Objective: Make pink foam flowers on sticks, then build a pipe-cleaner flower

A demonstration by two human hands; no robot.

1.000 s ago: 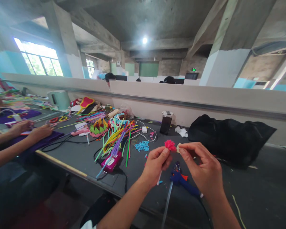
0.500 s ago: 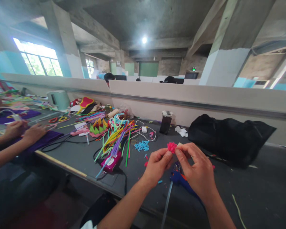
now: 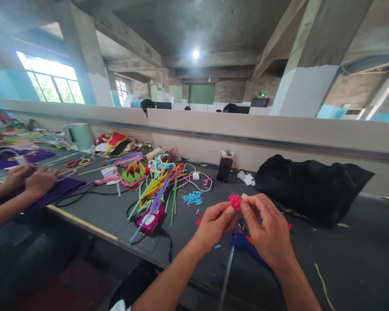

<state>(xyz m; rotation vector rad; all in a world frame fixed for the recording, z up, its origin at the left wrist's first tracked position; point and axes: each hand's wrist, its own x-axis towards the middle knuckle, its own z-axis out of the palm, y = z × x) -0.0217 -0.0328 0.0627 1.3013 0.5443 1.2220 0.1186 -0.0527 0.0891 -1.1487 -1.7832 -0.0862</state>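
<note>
A small fuzzy pink-red flower-like bunch (image 3: pixel 235 201) is held up over the dark table between my two hands. My left hand (image 3: pixel 215 223) pinches its left and lower side between thumb and fingers. On its right side my right hand (image 3: pixel 264 220) is closed, thumb and fingertips at the bunch's edge, with a small pale piece (image 3: pixel 245 196) showing by the fingertips. Below the hands lies a blue glue gun (image 3: pixel 241 240), partly covered by my right hand, with a clear glue stick (image 3: pixel 227 276) sticking out toward me.
Short blue pieces (image 3: pixel 192 198) lie in a pile beyond my left hand. Colourful pipe cleaners (image 3: pixel 162 190) spread over a magenta box (image 3: pixel 151 219). A phone (image 3: pixel 224 169) leans upright near a black bag (image 3: pixel 311 188). At left, a co-worker's hands (image 3: pixel 40 181) work over purple cloth.
The pink-red bunch has turned slightly and shifted a little to the right in my fingers. Both my hands keep nearly the same place. The co-worker's hands moved slightly left.
</note>
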